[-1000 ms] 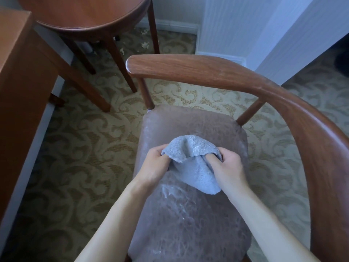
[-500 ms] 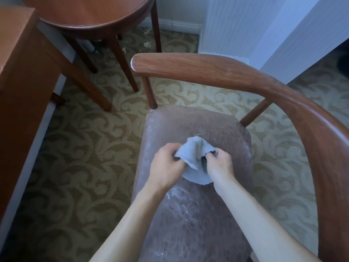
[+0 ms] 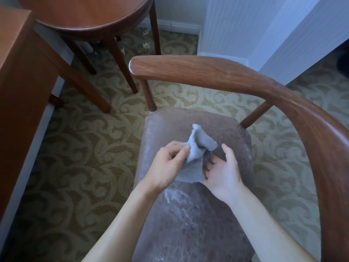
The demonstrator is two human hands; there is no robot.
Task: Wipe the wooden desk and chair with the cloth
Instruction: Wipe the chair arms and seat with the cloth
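Seen from above, a person's two bare hands work a small grey-blue cloth (image 3: 196,156) over the middle of a chair's seat (image 3: 188,224). The left hand (image 3: 166,167) pinches the cloth's left edge between thumb and fingers, lifting a fold upright. The right hand (image 3: 222,173) lies palm up and loose, fingers spread under the cloth's right edge, gripping nothing firmly. The step looks like refolding the cloth to get a clean face. To do it well, fold it flat into a pad that fills the palm, then press down and wipe in long strokes. Pale streaks and smears show on the seat's near half, so that part likely needs the most passes. The curved wooden armrest (image 3: 207,72) wraps the seat's far edge and right side, limiting strokes there. The seat's left edge is open to the carpet (image 3: 75,157). A desk (image 3: 22,82) stands at far left and a round table (image 3: 85,14) at the top, both well apart from the hands.
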